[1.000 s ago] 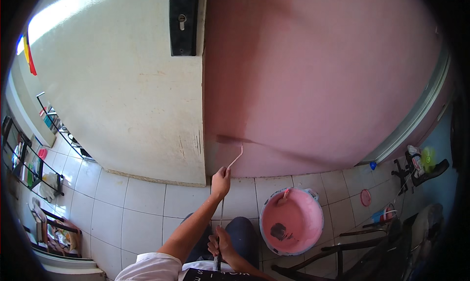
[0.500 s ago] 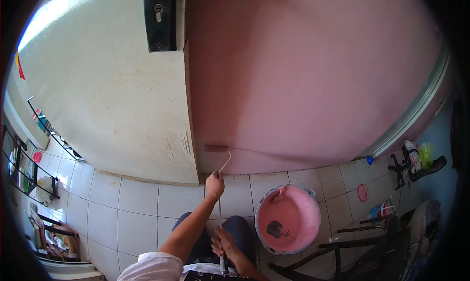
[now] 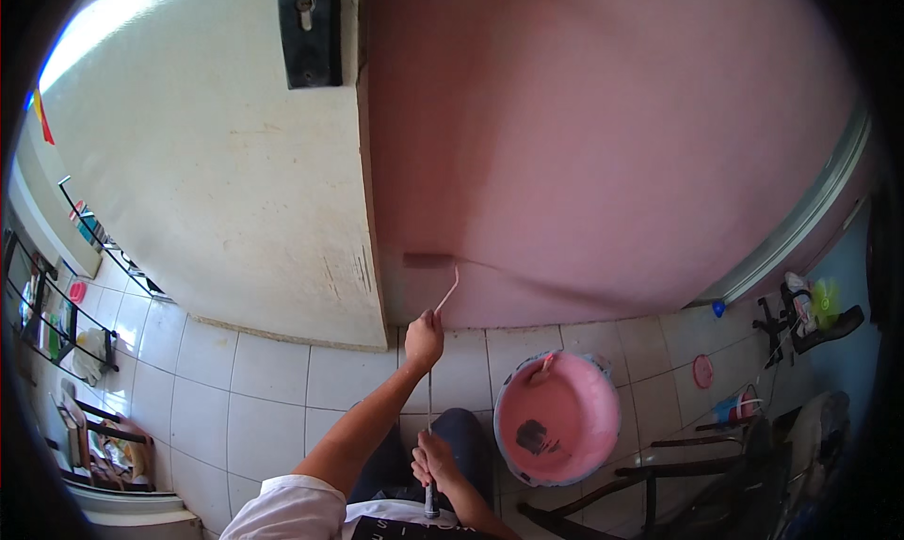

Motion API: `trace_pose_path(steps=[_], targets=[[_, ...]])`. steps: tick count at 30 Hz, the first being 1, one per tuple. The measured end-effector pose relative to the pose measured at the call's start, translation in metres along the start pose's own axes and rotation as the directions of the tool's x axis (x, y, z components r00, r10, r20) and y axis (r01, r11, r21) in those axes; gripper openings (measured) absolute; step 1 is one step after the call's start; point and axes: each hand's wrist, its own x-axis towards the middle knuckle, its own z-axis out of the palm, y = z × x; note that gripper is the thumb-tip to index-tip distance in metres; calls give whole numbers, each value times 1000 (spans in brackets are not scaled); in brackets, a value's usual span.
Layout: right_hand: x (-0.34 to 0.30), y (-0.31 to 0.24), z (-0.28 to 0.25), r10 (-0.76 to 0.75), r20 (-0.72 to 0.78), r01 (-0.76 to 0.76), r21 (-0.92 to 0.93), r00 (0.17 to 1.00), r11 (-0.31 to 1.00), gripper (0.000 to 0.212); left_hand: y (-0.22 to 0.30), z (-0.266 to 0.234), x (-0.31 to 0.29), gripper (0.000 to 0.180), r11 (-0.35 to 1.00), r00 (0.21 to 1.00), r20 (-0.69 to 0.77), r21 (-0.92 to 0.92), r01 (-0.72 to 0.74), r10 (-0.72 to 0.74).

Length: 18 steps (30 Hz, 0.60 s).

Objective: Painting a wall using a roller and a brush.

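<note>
Right hand (image 3: pixel 435 459): closed round the pole (image 3: pixel 430 397) of the paint roller (image 3: pixel 431 259), near its lower end.
Left hand (image 3: pixel 425 340): closed round it higher up.
Paint roller: slim pole, pinkish bent frame (image 3: pixel 451 294), dusky-pink level cylinder (image 3: pixel 422 259) against the lower pink wall (image 3: pixel 621 154), near the cream door (image 3: pixel 235 192).

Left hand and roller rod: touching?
Touching. The head view shows the left hand closed around the rod, which emerges above and below the fist.

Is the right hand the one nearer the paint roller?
No, the left hand grips the pole nearer the roller; the right hand holds it lower down.
</note>
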Motion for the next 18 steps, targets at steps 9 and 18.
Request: trace_pose_path(steps=[9,18], targets=[[-20,-9,13,35,-49,-34,14,998,999,38,-16,4,-4,41,1000,1000,0,21,2,-2],[-16,-11,12,10,9,-10,69,1000,998,37,8,0,-3,41,999,1000,-4,46,-13,13]])
